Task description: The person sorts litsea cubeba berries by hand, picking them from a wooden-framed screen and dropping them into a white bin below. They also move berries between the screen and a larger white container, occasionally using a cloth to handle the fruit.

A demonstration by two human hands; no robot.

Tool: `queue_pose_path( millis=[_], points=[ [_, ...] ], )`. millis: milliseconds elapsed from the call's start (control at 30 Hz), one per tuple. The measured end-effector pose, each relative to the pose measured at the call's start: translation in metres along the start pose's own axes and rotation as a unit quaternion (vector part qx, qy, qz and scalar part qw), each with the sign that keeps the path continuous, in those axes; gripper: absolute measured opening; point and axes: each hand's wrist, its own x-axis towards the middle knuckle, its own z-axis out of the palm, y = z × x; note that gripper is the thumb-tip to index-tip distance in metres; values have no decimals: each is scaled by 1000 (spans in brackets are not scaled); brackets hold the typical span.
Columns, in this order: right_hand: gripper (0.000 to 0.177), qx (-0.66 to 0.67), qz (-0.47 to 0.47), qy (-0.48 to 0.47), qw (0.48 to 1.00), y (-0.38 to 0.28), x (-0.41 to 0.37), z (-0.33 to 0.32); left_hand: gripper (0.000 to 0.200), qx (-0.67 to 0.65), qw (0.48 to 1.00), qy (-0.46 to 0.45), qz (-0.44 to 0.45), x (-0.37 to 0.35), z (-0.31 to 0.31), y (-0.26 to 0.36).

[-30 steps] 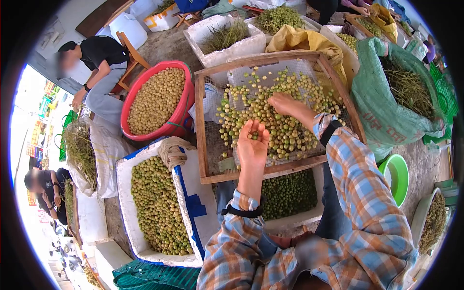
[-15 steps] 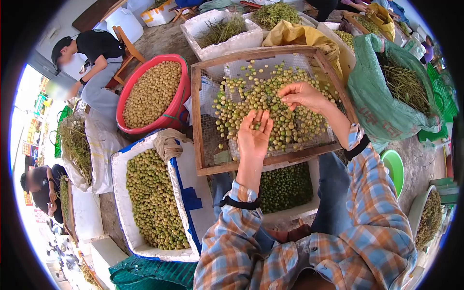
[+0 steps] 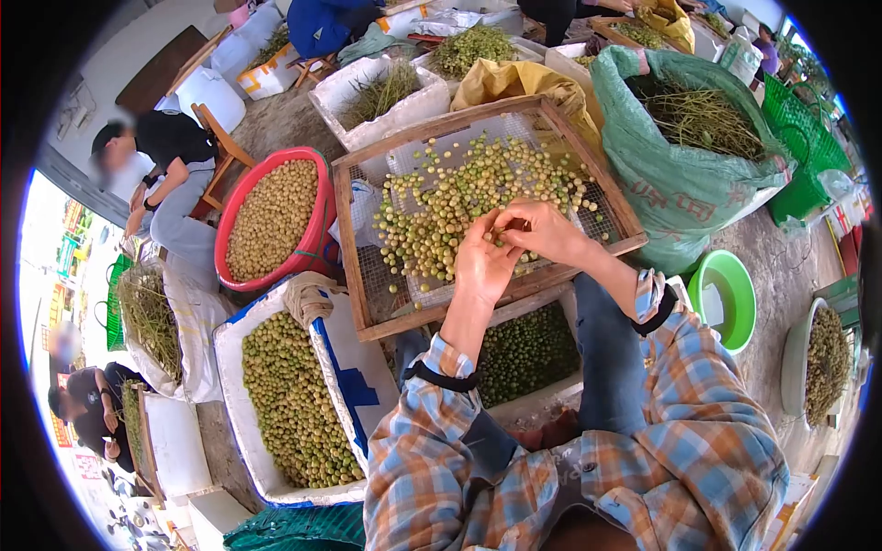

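Small round yellow-green fruits (image 3: 441,211) lie spread over a wooden-framed mesh tray (image 3: 404,320). Above the tray's near part, my left hand (image 3: 485,262) is palm up, its fingers curled in toward the other hand. My right hand (image 3: 544,231) comes in from the right with its fingertips pinched against the left fingers. A small round fruit seems to be between the meeting fingertips, though it is mostly hidden. Below the tray, a white foam box (image 3: 577,384) holds darker green fruits between my knees.
Left of me stands a foam box (image 3: 231,395) of fruits, with a red basin (image 3: 323,216) of paler ones beyond. At right are a green sack (image 3: 661,188) of stems and a light green basin (image 3: 746,303). A seated person (image 3: 179,147) works at the left.
My hands have come together; the right moved left and down to meet the left fingers, which have curled in. The view has shifted, so the tray appears turned and further left.
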Motion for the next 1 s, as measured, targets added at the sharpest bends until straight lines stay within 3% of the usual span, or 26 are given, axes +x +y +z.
queue_pose_path(
  millis=[67, 333, 400, 467, 533, 667, 833, 1000],
  points=[
    [18, -55, -42, 45, 997, -15, -11, 0, 31, 26, 1000, 2, -4, -2, 6, -5],
    [16, -53, -61, 59, 995, -43, -74, -22, 24, 27, 999, 10, -15, -37, 40, -57],
    [18, -22, 27, -11, 999, -54, -91, -26, 23, 1, 999, 9, -36, -43, 32, -74],
    [15, -37, 2, -11, 999, -42, -106, -24, 24, -19, 999, 20, -33, -52, 24, -90],
    [12, 96, 169, -44, 980, -41, -118, -22, 26, -11, 998, -13, -55, -67, 21, -98],
    [9, 295, 240, 7, 925, -20, -141, -14, 27, -30, 998, 2, -59, -91, 20, -110],
    [8, 302, 217, 35, 928, -31, -161, 2, 28, 16, 998, 18, -54, -100, 17, -117],
    [16, 123, 115, 105, 980, -49, -172, 4, 38, 60, 997, 8, -40, -100, 22, -126]
  ],
)
